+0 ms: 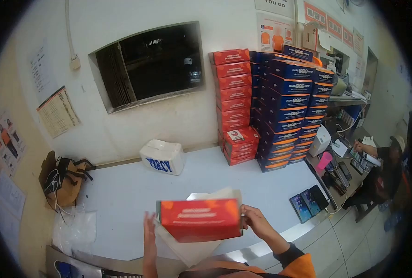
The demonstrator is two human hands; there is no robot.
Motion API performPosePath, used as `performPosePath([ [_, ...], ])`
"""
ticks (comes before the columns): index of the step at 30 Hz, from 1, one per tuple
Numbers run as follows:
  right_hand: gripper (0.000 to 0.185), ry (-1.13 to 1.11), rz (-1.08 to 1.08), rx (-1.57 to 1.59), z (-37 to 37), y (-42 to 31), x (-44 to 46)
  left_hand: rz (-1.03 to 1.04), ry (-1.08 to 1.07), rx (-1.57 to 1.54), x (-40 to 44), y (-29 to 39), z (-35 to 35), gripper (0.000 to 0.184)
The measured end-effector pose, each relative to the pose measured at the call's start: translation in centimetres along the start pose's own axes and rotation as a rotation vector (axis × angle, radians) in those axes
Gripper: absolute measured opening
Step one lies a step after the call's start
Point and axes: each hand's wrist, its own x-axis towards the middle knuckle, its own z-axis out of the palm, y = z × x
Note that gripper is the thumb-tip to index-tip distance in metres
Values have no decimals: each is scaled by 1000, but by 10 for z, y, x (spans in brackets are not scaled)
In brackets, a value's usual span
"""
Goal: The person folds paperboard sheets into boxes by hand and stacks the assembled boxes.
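A red cardboard box (200, 217) with pale lettering is raised in front of me, above the white table. My right hand (257, 222) grips its right end, thumb and fingers bent around the edge. Beside the left end is my left hand (149, 231), its fingers stretched upward and apart; whether they touch the box I cannot tell. Beneath the box lies a cream paper sheet (190, 250), partly hidden by it. The box's underside and far side are out of sight.
Red boxes (234, 92) and dark blue boxes (285, 111) stand stacked at the table's back right. A white wrapped block (163, 157) sits by the wall. An open brown carton (67, 183) and clear plastic (76, 231) lie left; tablets (303, 206) lie right. Another person (384, 167) sits far right.
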Motion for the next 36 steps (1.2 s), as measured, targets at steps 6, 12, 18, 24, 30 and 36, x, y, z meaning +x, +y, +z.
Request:
performPosePath([
  [6,43,154,136,382,10,53,9,123,-440,298,2,24,-33,26],
  [12,45,-34,368,445,32,88,15,80,-780,399,8,93,-23,22],
  [18,51,-162,297,187,3,139,38,58,-883,582,13,87,-26,8],
  [24,43,-560,-151,-298,47,35,30,-102,-1192,520,-6,61,4,13],
  [30,25,-290,-26,-128,43,48,19,-757,-940,321,-13,60,13,23],
  [36,14,-466,-403,-480,52,21,7,-847,-893,200,-28,11,2,23],
])
